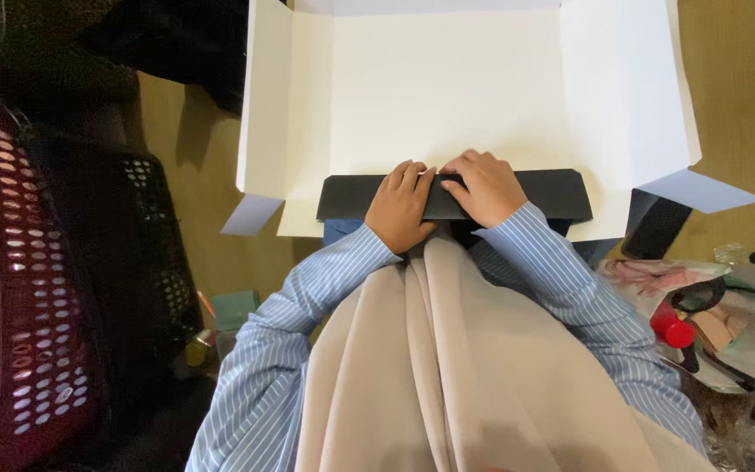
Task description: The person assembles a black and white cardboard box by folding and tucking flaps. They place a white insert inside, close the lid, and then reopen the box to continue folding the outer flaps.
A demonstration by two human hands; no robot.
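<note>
Nearest: beige cloth (447,367) over lap. Left hand (399,210) and right hand (485,186) lie flat, fingers spread, pressing a folded black card strip (552,194), gripping nothing. Strip sits on near edge of an unfolded white box blank (447,87) on the tabletop (744,105). Box holds nothing else. Dark red perforated basket (37,288) at left: contents unreadable. Right-side clutter with a red cap (672,329) partly cut off.
</note>
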